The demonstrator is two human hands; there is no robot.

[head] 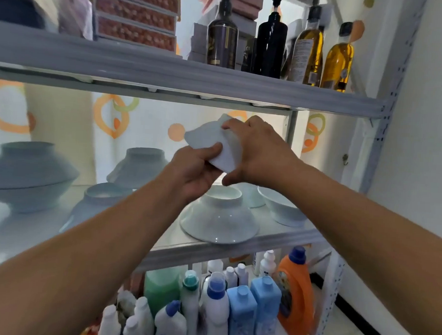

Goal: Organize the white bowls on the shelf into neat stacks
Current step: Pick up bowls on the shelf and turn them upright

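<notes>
A person's left hand (196,171) and right hand (257,149) both grip a tilted white bowl (211,141) above an upturned bowl (219,216) at the middle shelf's (235,248) front edge. Behind, several bowls sit scattered singly; only a far-left stack (25,173) looks formed, so most stacking remains.

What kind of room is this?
Probably a home storeroom or pantry: a metal shelf rack holds white bowls, oil bottles above and detergent bottles below.
</notes>
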